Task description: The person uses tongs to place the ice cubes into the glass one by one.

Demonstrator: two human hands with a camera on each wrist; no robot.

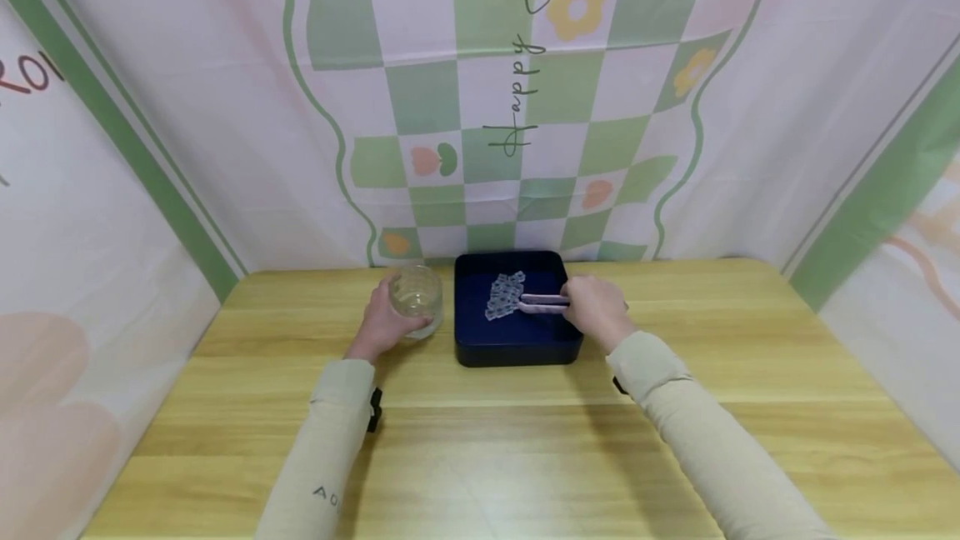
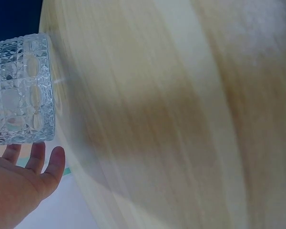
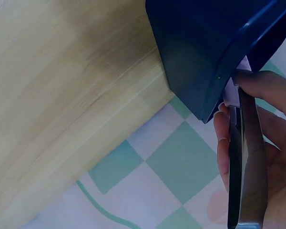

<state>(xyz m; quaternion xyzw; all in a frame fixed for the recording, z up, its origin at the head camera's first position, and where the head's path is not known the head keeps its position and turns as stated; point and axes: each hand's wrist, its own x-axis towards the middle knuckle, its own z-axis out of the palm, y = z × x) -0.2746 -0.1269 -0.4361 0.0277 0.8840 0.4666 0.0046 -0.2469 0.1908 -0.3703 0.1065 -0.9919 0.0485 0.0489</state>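
Note:
My left hand (image 1: 384,322) holds a clear glass (image 1: 417,294) from its left side, thumb across the near side. In the left wrist view the glass (image 2: 21,90) shows a cut, faceted pattern, with the fingers along its side. My right hand (image 1: 596,307) grips a pair of tongs (image 1: 546,303) with pale pink arms. They reach over the right wall of a dark blue square tray (image 1: 517,354), their tips right at the edge of a pile of clear ice-like cubes (image 1: 502,297). The right wrist view shows the tongs' metal handle (image 3: 251,162) between thumb and fingers.
Tray and glass stand side by side near the back of a wood-grain table (image 1: 480,457). A checked, printed curtain (image 1: 495,90) hangs right behind the table's far edge, with more cloth at both sides.

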